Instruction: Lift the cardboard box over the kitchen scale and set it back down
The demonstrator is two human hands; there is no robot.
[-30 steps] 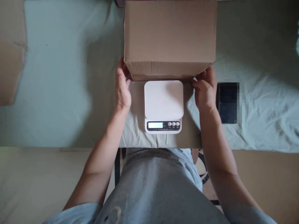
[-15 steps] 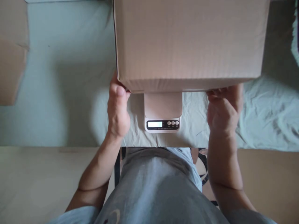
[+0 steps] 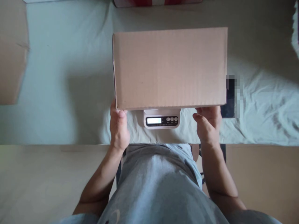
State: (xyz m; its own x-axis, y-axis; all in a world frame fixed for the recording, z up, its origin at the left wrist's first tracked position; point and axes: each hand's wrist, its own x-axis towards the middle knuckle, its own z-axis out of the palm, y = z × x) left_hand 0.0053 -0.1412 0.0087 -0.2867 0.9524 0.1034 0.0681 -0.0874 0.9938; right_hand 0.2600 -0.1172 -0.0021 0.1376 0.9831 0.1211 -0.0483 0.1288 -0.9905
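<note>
Over scale [image 3: 161, 119], closed cardboard box [image 3: 170, 67], both hands gripping

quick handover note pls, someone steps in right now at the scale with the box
Left hand: grip on the near left corner of the box, thumb up against its front edge.
Right hand: fingers under the near right corner of the box.
Box: closed, level, over the scale, covering its platform; only the display strip and buttons show. Whether its full weight rests on the scale cannot be told.
Scale: on the pale cloth, display lit, digits unreadable.
Done: box brought over the scale.
Left: both hands not yet off the box; reading not yet taken.
</note>
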